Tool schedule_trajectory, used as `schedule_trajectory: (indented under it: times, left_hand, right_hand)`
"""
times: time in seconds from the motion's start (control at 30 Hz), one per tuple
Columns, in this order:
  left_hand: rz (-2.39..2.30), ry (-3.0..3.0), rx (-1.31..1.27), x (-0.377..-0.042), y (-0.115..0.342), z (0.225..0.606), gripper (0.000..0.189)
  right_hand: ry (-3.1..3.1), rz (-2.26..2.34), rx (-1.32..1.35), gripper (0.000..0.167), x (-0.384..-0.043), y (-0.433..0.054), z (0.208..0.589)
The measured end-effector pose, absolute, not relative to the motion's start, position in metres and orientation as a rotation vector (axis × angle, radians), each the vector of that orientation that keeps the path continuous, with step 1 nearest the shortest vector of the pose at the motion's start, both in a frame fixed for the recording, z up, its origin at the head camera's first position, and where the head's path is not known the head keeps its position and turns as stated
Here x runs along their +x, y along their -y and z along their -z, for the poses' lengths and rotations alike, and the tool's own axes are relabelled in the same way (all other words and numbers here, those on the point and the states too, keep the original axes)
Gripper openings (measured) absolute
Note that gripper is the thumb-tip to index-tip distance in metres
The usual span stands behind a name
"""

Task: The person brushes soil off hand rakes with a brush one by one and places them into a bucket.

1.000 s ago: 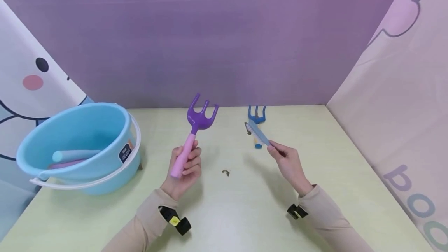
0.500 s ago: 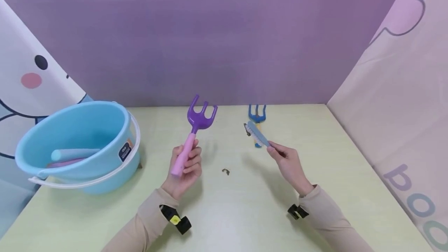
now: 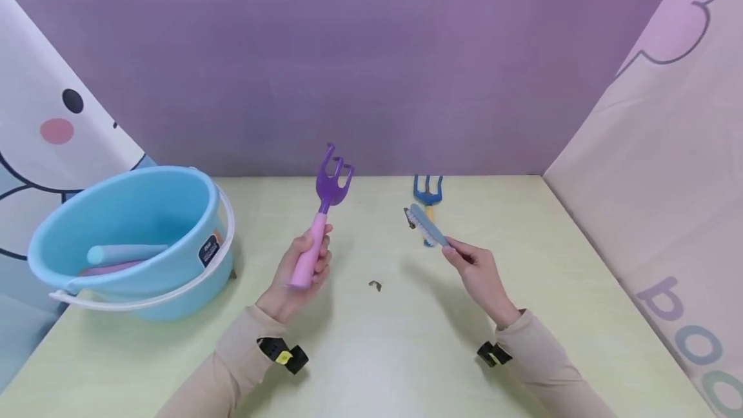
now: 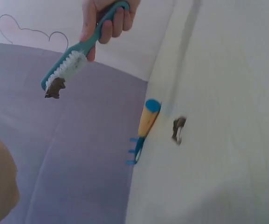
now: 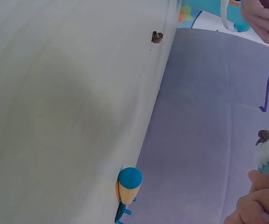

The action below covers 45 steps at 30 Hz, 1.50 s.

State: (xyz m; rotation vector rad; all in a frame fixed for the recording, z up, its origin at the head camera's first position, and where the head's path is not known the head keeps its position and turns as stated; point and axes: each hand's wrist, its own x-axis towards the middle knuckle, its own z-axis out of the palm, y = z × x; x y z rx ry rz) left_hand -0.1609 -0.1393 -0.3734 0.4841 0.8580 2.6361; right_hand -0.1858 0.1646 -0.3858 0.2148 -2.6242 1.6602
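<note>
My left hand (image 3: 286, 288) grips the pink handle of a purple three-pronged toy garden fork (image 3: 332, 191), held above the table with its prongs pointing up and away. In my right hand (image 3: 483, 279) is a blue brush (image 3: 429, 223) with white bristles, pinched by its handle. A brown clump (image 4: 55, 87) clings to the bristles near the brush's tip. Beyond the brush, a blue garden fork (image 3: 428, 197) with a yellow handle lies on the table, partly covered by the brush in the head view. Between my hands, a small brown clump (image 3: 375, 286) lies on the table.
A light blue bucket (image 3: 180, 211) with a white handle stands at the left of the pale table (image 3: 371, 366). Inside it lie a light blue cylindrical piece (image 3: 128, 254) and a pink-purple piece (image 3: 110, 269). A purple backdrop (image 3: 371, 69) rises behind the table.
My left hand has shifted slightly left and turned the purple fork, so its prongs now show more from the side. My right hand and the brush have barely moved.
</note>
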Motion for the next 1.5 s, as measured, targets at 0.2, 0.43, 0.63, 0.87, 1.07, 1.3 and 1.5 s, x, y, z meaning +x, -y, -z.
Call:
schedule_trajectory:
  times: [0.2,0.43,0.63,0.87,1.07,1.3,1.5]
  left_hand:
    - [-2.522,-1.660,0.205,-0.161,0.142,0.367,0.022]
    - [-2.314,-2.075,0.051,-0.163,0.144,0.372,0.027]
    - [-2.071,-2.391,0.006,-0.161,0.146,0.379,0.028]
    - [-1.745,-2.714,-0.009,-0.154,0.150,0.381,0.031]
    - [-1.574,-2.873,0.015,-0.151,0.153,0.378,0.033]
    - [-1.291,-3.081,0.089,-0.142,0.157,0.367,0.034]
    - [-1.135,-3.119,0.116,-0.131,0.166,0.356,0.038]
  right_hand:
    - [2.619,-1.662,0.222,0.040,-0.188,-0.164,0.386]
    - [2.672,-1.637,0.221,0.039,-0.186,-0.165,0.386]
    - [2.678,-1.658,0.222,0.038,-0.186,-0.165,0.387]
    - [2.689,-1.627,0.252,0.038,-0.187,-0.165,0.389]
    - [2.676,-1.632,0.288,0.038,-0.190,-0.165,0.389]
    - [2.675,-1.645,0.290,0.037,-0.190,-0.164,0.388]
    - [2.690,-1.637,0.297,0.037,-0.189,-0.164,0.387]
